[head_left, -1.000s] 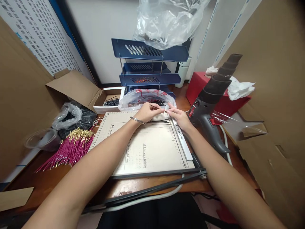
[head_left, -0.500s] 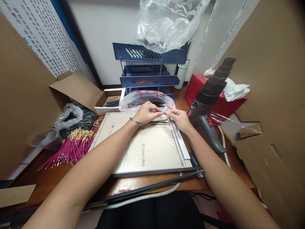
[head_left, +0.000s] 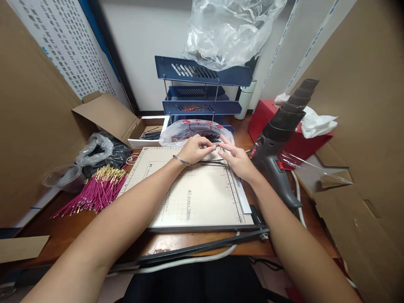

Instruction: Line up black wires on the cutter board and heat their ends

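My left hand (head_left: 198,150), with a metal bangle (head_left: 182,160) at its wrist, is pinched over the far part of the paper cutter board (head_left: 192,185). What its fingertips hold is too small to make out. My right hand (head_left: 236,159) is beside it over the cutter's right edge, thumb and fingers apart, nothing visible held in it. Several thin black strips (head_left: 212,163) lie on the board just below the hands. Behind the hands stands an open plastic bag (head_left: 176,134) with dark thin pieces in it.
A heat gun (head_left: 277,134) stands at the right before a red tissue box (head_left: 260,113). Pink wires with gold ends (head_left: 101,189) lie left, near a white box of black pieces (head_left: 134,142). A blue rack (head_left: 202,108) stands behind. The cutter's arm (head_left: 202,247) runs along the front edge.
The fingers of my right hand have spread and come away from my left fingertips. My left hand has kept its pinch. The whole view has shifted slightly.
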Action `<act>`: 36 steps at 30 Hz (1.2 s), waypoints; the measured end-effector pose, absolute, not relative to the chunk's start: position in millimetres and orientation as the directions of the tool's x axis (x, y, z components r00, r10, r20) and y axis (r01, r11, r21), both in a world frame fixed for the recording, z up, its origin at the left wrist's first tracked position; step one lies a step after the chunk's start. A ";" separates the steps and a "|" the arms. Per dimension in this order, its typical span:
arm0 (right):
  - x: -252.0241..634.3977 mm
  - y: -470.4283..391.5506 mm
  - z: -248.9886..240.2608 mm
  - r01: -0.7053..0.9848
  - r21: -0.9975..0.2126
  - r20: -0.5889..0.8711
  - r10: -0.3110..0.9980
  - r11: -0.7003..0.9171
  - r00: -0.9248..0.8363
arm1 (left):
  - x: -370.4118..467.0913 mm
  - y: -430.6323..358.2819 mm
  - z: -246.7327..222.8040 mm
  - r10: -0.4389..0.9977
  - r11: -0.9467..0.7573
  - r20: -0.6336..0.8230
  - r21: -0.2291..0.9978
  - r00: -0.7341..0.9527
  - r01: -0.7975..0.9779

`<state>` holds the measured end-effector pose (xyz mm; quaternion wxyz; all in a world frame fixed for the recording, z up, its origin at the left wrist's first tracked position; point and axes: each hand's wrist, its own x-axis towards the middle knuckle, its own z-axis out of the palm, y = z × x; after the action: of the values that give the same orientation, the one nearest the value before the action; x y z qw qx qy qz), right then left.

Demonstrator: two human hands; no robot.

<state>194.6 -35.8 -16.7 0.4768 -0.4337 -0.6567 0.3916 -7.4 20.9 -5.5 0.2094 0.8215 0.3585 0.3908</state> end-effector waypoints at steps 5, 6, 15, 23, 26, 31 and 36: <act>194.2 -35.4 -19.7 0.255 -0.917 0.262 0.945 0.307 -0.197 | -7.1 21.2 -6.0 0.747 -0.661 0.488 0.616 0.451 0.428; 194.0 -35.7 -20.2 0.264 -0.914 0.261 0.944 0.308 -0.200 | -7.2 21.5 -6.1 0.746 -0.662 0.491 0.617 0.450 0.425; 198.0 -35.2 -20.3 0.291 -0.896 0.298 0.939 0.336 -0.169 | -8.1 24.2 -6.3 0.759 -0.643 0.479 0.659 0.441 0.391; 198.7 -35.2 -21.1 0.294 -0.879 0.338 0.925 0.375 -0.172 | -8.3 27.2 -7.2 0.780 -0.617 0.474 0.691 0.409 0.376; 197.9 -35.2 -22.3 0.289 -0.875 0.352 0.920 0.389 -0.175 | -8.8 27.0 -6.4 0.791 -0.600 0.456 0.710 0.408 0.369; 200.6 -30.7 -28.1 0.273 -0.882 0.365 0.923 0.384 -0.121 | -8.3 25.5 -5.6 0.794 -0.592 0.450 0.725 0.410 0.351; 199.4 -28.1 -31.4 0.245 -0.891 0.384 0.922 0.383 -0.047 | -7.8 24.2 -5.1 0.772 -0.608 0.446 0.727 0.453 0.320</act>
<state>199.4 -28.1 -31.4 0.5225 -0.4509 -0.6470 0.3242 -7.8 24.2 -5.1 0.2840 0.8036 0.3397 0.3977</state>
